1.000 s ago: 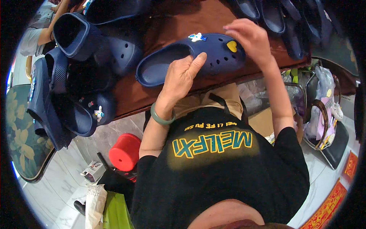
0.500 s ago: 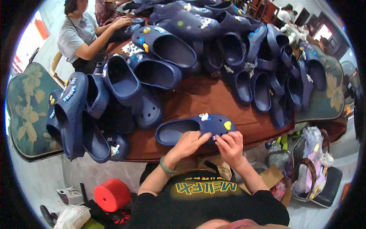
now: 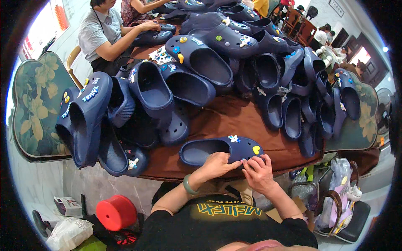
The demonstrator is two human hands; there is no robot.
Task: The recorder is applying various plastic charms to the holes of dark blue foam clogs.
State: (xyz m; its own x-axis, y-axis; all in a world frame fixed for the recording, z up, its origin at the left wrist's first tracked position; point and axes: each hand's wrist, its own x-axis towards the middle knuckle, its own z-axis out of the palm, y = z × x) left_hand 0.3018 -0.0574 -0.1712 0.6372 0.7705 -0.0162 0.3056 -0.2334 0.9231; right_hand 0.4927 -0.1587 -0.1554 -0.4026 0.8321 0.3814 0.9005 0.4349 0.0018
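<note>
A navy clog (image 3: 206, 147) lies sideways near the front edge of the table, its toe to the right. On its upper sit a white-and-blue figure charm (image 3: 233, 138) and a yellow heart charm (image 3: 256, 149). My left hand (image 3: 217, 165) grips the near side of the clog, its thumb reaching along the upper toward the toe. At the toe's near side my right hand (image 3: 258, 172) is closed, fingertips pinching a small pink charm (image 3: 243, 160) against the clog. The fingers partly cover this charm, so its shape is unclear.
Many navy clogs (image 3: 197, 58) are heaped at the back and both sides of the brown-covered table (image 3: 226, 113). Across at the left, a person in a grey shirt (image 3: 98, 35) handles a clog. A red stool (image 3: 116, 212) stands low left; a bagged basket (image 3: 335, 196) low right.
The view has tilted, so the table and clogs appear further right and mostly lower. Both hands stay on the clog; the right fingers have shifted slightly around the pink charm.
</note>
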